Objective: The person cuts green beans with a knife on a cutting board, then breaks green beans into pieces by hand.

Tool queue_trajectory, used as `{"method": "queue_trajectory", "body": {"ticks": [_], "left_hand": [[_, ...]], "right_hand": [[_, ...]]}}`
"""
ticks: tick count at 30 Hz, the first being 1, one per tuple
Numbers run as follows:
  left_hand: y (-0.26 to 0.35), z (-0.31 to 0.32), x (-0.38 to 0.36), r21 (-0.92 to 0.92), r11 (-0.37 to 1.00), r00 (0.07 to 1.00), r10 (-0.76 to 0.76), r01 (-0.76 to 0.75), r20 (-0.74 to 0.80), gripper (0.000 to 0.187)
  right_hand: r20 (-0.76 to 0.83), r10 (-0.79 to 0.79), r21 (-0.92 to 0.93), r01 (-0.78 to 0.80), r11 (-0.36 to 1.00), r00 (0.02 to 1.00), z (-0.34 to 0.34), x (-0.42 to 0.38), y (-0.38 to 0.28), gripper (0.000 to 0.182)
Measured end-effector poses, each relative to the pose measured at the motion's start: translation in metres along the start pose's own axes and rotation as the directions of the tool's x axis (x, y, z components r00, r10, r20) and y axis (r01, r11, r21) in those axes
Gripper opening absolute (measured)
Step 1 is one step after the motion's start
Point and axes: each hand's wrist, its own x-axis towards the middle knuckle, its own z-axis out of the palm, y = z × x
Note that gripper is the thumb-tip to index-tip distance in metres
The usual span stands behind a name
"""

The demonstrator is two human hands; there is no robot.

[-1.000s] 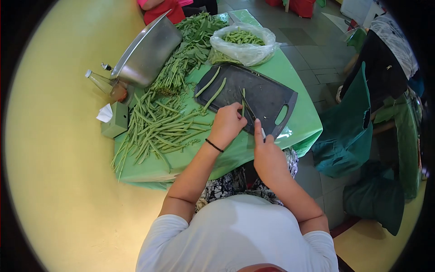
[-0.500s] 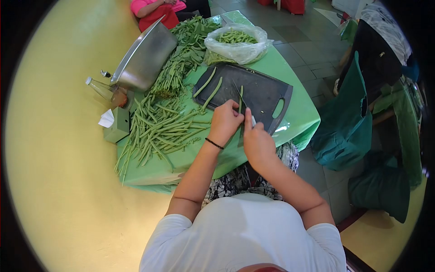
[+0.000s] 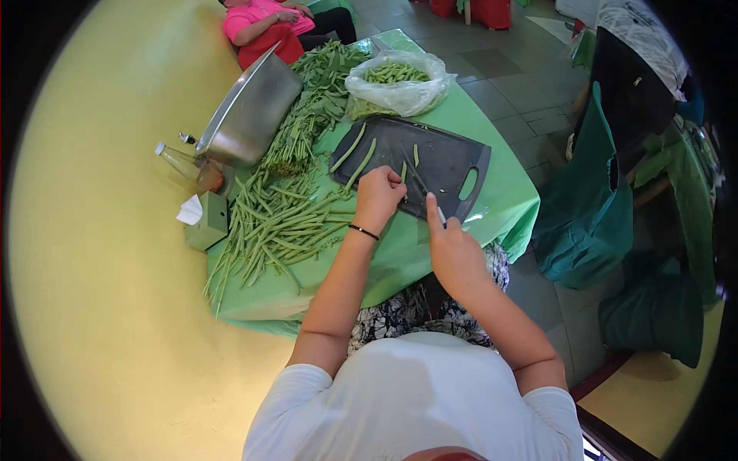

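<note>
My left hand is closed, its fingertips pinching a short length of green bean on the dark cutting board. My right hand grips a kitchen knife by its pale handle, the index finger stretched along the top. The blade lies just right of the held bean, angled away from me. Beyond it lies a separate cut piece. Two longer beans rest on the board's left side. A heap of uncut green beans spreads over the table left of my left hand.
A plastic bag of cut beans stands behind the board. Leafy greens lie beside a tilted metal basin. A bottle and tissue box stand at the left edge. A person in pink sits beyond the table.
The knife and my right hand have moved right and slightly toward me. The bean that was whole under the blade is now in two, its far piece lying apart. The view has shifted slightly.
</note>
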Motion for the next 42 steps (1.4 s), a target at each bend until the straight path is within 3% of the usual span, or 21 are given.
{"method": "queue_trajectory", "body": {"ticks": [23,33,37,42], "left_hand": [[0.018,-0.002,-0.006,0.002,0.999,0.999,-0.041,0.041,-0.026,0.008],[0.021,-0.003,-0.007,0.040,0.998,0.999,-0.048,0.048,-0.010,0.006],[0.019,-0.004,-0.006,0.008,0.999,0.999,-0.050,0.050,-0.012,0.006],[0.009,-0.010,-0.003,0.085,0.995,0.998,-0.043,0.047,-0.050,0.007]], "right_hand": [[0.099,-0.114,-0.081,0.122,0.989,0.989,-0.033,-0.007,0.007,0.070],[0.011,-0.069,-0.199,0.070,0.977,0.998,0.000,0.000,-0.014,0.068],[-0.262,-0.001,-0.285,-0.076,0.955,0.965,0.048,0.033,-0.029,0.068],[-0.149,-0.039,-0.232,0.004,0.973,0.988,0.037,0.013,-0.016,0.069]]}}
